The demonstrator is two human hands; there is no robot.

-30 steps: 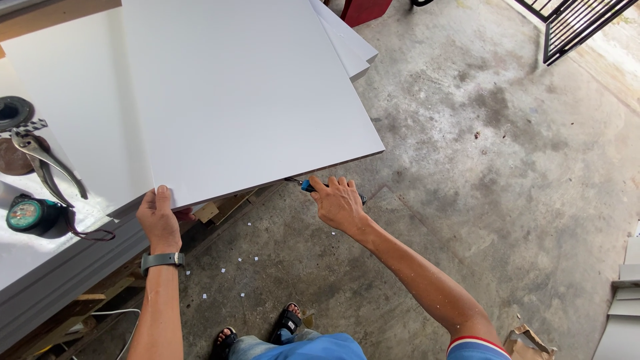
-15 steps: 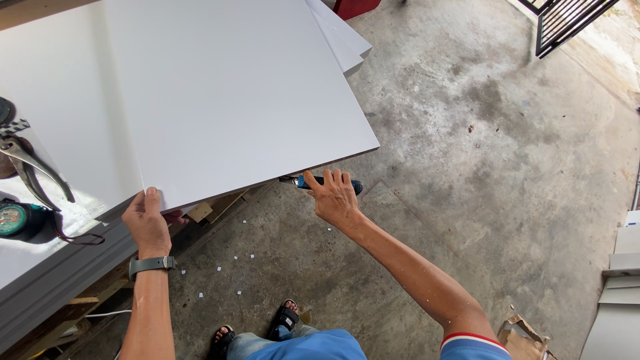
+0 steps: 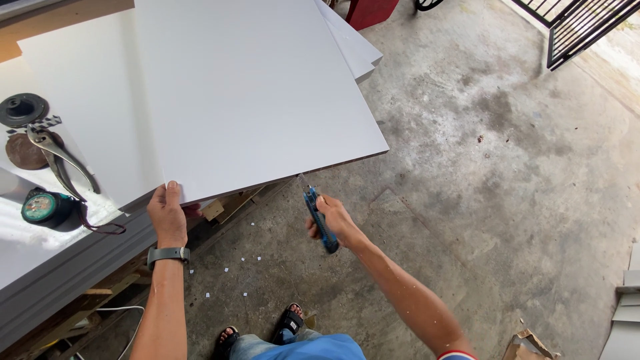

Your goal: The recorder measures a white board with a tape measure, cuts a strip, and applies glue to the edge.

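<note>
Knife at the board's edge.
My right hand (image 3: 333,223) was clenched around the blue utility knife (image 3: 319,219), its blade just under the white board (image 3: 253,93)'s near edge; my left hand (image 3: 167,213) pinched that edge, thumb on top.

A large white panel (image 3: 253,93) lies flat on top of a stack, plain and smooth, its near corner jutting out past the stack's edge over the concrete floor. The left grip (image 3: 167,217) pinches its near edge, thumb on the top face, fingers beneath. A blue utility knife (image 3: 319,220) sits clenched in the right grip (image 3: 331,222), handle slanting down toward the person, its thin blade pointing up and just short of the panel's near edge, right of the left grip.
</note>
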